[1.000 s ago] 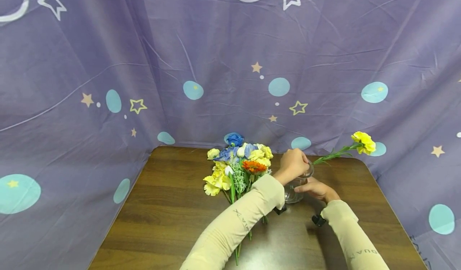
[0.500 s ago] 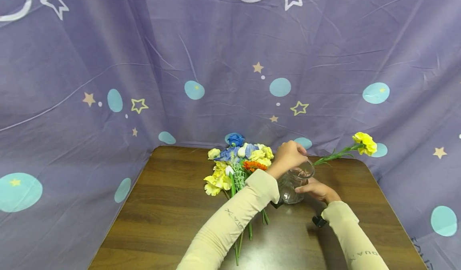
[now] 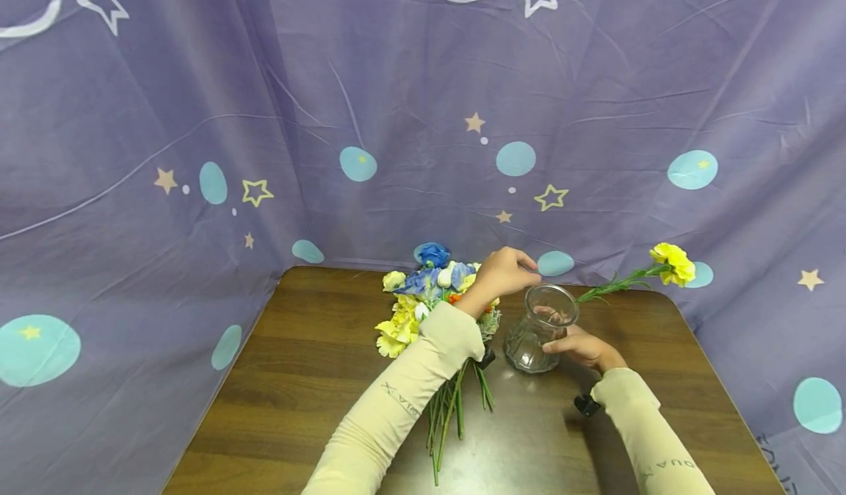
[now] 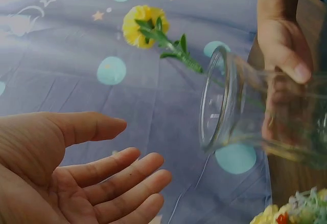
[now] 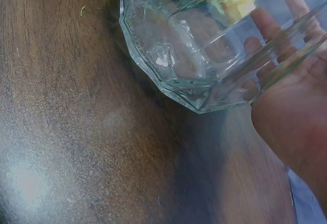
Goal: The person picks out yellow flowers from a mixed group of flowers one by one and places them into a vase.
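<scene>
A clear glass vase [image 3: 529,348] stands on the wooden table, slightly tilted. My right hand [image 3: 587,349] holds it from the right, thumb across the near side and fingers [image 5: 268,24] seen through the glass behind. One yellow carnation [image 3: 673,264] leans far out of the vase to the right, its green stem [image 4: 176,55] passing through the mouth. My left hand [image 3: 505,272] is raised left of the vase's rim [image 4: 207,106], with nothing in it. Its thumb and fingers are spread apart in the left wrist view.
Left of the vase lies a pile of flowers: a blue rose [image 3: 434,254], yellow blooms [image 3: 396,331] and white buds, their green stems [image 3: 446,414] pointing toward the near edge. My left forearm [image 3: 390,399] crosses over them. A purple patterned cloth [image 3: 423,172] hangs behind the table.
My left hand has come out from the vase's mouth, where it was at the stem, and moved left and up, its fingers loosening. The right hand stays on the vase.
</scene>
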A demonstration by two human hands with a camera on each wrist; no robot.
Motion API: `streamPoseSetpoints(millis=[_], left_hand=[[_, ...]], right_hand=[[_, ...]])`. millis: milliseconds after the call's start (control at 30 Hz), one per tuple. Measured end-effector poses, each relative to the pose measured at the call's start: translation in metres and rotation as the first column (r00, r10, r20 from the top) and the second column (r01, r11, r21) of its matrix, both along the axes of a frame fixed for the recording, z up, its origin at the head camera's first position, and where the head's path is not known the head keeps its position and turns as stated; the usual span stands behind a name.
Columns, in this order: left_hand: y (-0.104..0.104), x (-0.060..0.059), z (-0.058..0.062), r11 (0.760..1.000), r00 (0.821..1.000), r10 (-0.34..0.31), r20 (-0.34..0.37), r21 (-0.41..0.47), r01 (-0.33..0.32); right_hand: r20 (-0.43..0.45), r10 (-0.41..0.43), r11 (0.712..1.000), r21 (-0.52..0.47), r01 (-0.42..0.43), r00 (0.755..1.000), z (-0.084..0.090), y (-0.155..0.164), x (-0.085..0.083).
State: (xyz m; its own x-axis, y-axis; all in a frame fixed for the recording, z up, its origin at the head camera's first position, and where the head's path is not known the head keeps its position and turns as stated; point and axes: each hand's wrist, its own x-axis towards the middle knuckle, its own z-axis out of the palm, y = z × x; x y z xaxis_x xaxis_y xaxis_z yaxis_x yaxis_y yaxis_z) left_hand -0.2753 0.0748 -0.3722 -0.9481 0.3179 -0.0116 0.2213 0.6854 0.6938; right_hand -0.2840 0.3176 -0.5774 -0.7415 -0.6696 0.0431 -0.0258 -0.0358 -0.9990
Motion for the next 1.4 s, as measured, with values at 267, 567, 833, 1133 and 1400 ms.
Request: streamPoseSetpoints(millis=[267,567,833,1133,1400], left_hand=[[-0.034,-0.005,0.004,0.999,0.999,0.001,0.054,0.044,-0.004],[-0.074,-0.006,0.003,0.995,0.992,-0.017,0.124,0.101,0.004],[-0.111,-0.005,-0.007,0.993,0.978,-0.07,0.198,0.112,0.048],[-0.141,-0.002,-0.019,0.993,0.958,-0.022,0.287,0.121,-0.013],[-0.159,0.002,-0.031,0.996,0.937,0.044,0.348,0.061,-0.07]], right_hand=[[-0.006,0.003,1.0,-0.011,-0.003,1.0,-0.002,0.001,0.0],[-0.01,0.006,1.0,-0.023,-0.006,1.0,0.0,0.002,0.0],[0.004,0.008,1.0,-0.024,-0.008,1.0,0.001,0.001,0.001],[0.004,0.032,0.999,-0.03,-0.032,0.999,0.002,0.001,0.0],[0.011,0.026,0.999,-0.038,-0.026,1.0,0.002,-0.001,0.001]])
